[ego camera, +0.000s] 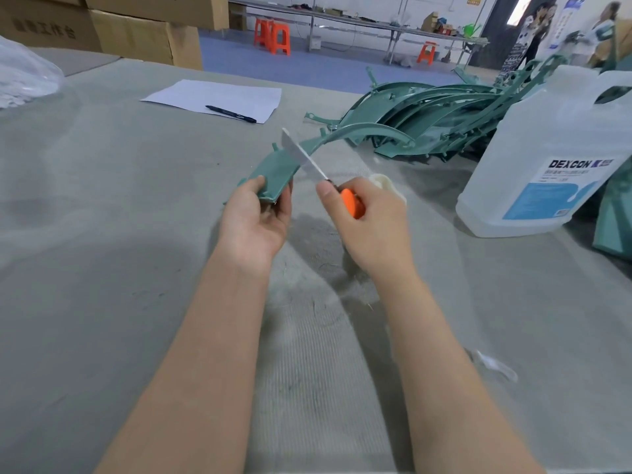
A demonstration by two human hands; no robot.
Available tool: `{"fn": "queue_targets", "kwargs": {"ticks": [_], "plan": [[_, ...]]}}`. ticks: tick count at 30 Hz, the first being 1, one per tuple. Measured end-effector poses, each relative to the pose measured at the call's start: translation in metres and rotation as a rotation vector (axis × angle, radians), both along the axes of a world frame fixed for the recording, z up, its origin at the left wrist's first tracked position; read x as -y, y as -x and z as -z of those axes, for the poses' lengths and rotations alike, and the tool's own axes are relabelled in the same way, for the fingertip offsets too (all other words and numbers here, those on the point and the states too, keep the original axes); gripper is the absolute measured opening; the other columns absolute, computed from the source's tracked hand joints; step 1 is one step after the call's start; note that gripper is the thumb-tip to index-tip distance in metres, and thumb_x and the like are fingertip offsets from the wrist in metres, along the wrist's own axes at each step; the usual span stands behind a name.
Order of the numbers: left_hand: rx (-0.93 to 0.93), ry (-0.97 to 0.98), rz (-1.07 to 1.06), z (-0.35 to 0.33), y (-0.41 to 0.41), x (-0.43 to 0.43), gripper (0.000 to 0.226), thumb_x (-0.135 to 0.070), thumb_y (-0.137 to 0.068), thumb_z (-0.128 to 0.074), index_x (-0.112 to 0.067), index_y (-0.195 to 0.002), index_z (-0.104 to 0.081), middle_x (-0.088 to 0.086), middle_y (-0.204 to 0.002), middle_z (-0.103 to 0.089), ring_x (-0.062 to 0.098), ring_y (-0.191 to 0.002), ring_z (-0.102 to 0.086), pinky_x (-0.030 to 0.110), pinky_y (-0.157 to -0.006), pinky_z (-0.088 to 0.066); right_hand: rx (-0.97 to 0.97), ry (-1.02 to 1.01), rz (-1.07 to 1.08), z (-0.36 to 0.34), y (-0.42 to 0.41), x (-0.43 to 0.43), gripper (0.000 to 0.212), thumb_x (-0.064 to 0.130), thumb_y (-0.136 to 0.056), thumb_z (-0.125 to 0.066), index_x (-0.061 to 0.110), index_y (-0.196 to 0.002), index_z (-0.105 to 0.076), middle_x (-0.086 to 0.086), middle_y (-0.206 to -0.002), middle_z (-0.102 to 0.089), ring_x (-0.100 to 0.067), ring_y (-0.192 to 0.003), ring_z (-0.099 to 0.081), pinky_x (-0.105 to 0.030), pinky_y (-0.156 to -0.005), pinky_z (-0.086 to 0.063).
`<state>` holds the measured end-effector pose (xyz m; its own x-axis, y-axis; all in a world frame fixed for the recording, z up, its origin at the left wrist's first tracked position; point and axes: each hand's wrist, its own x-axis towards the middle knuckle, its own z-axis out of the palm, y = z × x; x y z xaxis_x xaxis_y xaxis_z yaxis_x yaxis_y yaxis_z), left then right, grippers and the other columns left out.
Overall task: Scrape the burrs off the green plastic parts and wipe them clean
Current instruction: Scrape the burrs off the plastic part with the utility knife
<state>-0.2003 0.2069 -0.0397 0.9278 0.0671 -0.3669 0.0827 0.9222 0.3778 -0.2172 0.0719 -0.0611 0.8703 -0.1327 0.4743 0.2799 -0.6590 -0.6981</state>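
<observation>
My left hand (254, 217) grips the near end of a long curved green plastic part (277, 169), thumb on top and fingers beneath. The part arcs away to the right towards a pile of similar green parts (427, 121). My right hand (369, 220) holds a knife by its orange handle (352, 203). The blade (301, 153) points up and left and lies across the edge of the held part. A white cloth (383, 183) shows just behind my right hand.
A large clear jug labelled DEXCON (547, 159) stands at the right. A sheet of paper (215, 99) with a black pen (231, 113) lies further back. Cardboard boxes (136, 32) are stacked at the far left. The grey table cover (102, 268) spreads all around.
</observation>
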Motion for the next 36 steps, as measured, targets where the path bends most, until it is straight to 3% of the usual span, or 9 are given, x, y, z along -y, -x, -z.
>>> {"fn": "queue_targets", "kwargs": {"ticks": [3, 7, 10, 12, 15, 23, 29, 36], "plan": [[0.009, -0.021, -0.011, 0.001, 0.001, 0.001, 0.021, -0.005, -0.098, -0.046, -0.001, -0.117, -0.053, 0.012, -0.086, -0.063, 0.021, -0.073, -0.063, 0.017, -0.042, -0.049, -0.049, 0.078, -0.007, 0.003, -0.001, -0.003, 0.048, 0.065, -0.086, -0.053, 0.026, -0.060, -0.045, 0.008, -0.053, -0.042, -0.007, -0.057, -0.044, -0.026, -0.052, -0.028], [0.015, -0.034, -0.019, 0.002, -0.001, 0.002, 0.031, -0.004, -0.098, -0.046, 0.001, -0.128, -0.051, 0.013, -0.090, -0.062, 0.021, -0.075, -0.062, 0.017, -0.043, -0.050, -0.045, 0.111, 0.039, 0.004, -0.002, -0.003, 0.050, 0.066, -0.086, -0.051, 0.026, -0.058, -0.040, 0.007, -0.052, -0.040, -0.007, -0.054, -0.040, -0.026, -0.050, -0.024], [0.014, -0.051, -0.005, 0.002, -0.001, 0.003, 0.030, -0.005, -0.098, -0.046, 0.000, -0.127, -0.051, 0.014, -0.094, -0.062, 0.021, -0.075, -0.062, 0.017, -0.042, -0.049, -0.023, 0.111, 0.078, 0.003, -0.001, -0.004, 0.050, 0.063, -0.088, -0.052, 0.027, -0.057, -0.038, 0.009, -0.054, -0.039, -0.001, -0.057, -0.037, -0.024, -0.051, -0.025], [0.007, -0.077, 0.008, 0.003, -0.001, 0.003, 0.023, -0.005, -0.098, -0.046, -0.002, -0.120, -0.052, 0.014, -0.094, -0.062, 0.021, -0.075, -0.062, 0.017, -0.042, -0.049, 0.001, 0.091, 0.093, 0.003, -0.001, -0.004, 0.049, 0.059, -0.089, -0.054, 0.028, -0.056, -0.037, 0.010, -0.058, -0.037, 0.000, -0.060, -0.037, -0.031, -0.055, -0.028], [0.006, -0.097, 0.026, 0.003, -0.001, 0.004, 0.014, -0.005, -0.098, -0.047, -0.003, -0.110, -0.052, 0.014, -0.089, -0.063, 0.021, -0.074, -0.063, 0.017, -0.042, -0.049, 0.022, 0.046, 0.097, 0.001, -0.002, 0.000, 0.049, 0.055, -0.091, -0.055, 0.028, -0.056, -0.034, 0.010, -0.059, -0.037, -0.015, -0.063, -0.043, -0.034, -0.063, -0.034], [-0.005, -0.122, 0.044, 0.004, -0.002, 0.004, 0.007, -0.005, -0.097, -0.049, -0.005, -0.100, -0.055, 0.014, -0.088, -0.064, 0.022, -0.075, -0.063, 0.017, -0.040, -0.048, -0.026, -0.011, 0.155, 0.003, -0.010, 0.010, 0.045, 0.061, -0.091, -0.048, 0.023, -0.066, -0.048, 0.003, -0.067, -0.053, -0.023, -0.073, -0.053, -0.036, -0.063, -0.042], [-0.015, -0.186, 0.013, 0.003, -0.002, 0.005, 0.009, -0.007, -0.097, -0.050, -0.006, -0.091, -0.056, 0.011, -0.088, -0.063, 0.021, -0.082, -0.062, 0.016, -0.042, -0.049, -0.075, -0.037, 0.258, 0.004, -0.014, 0.028, 0.048, 0.059, -0.093, -0.047, 0.018, -0.070, -0.055, 0.006, -0.059, -0.045, -0.021, -0.067, -0.049, -0.032, -0.058, -0.031], [-0.022, -0.085, -0.046, 0.003, -0.003, 0.002, 0.010, -0.006, -0.097, -0.049, -0.004, -0.088, -0.054, 0.013, -0.090, -0.060, 0.022, -0.082, -0.061, 0.017, -0.042, -0.049, -0.005, -0.074, 0.068, 0.000, -0.004, 0.010, 0.049, 0.062, -0.089, -0.051, 0.021, -0.062, -0.044, 0.008, -0.059, -0.043, -0.013, -0.063, -0.044, -0.031, -0.060, -0.034]]}}
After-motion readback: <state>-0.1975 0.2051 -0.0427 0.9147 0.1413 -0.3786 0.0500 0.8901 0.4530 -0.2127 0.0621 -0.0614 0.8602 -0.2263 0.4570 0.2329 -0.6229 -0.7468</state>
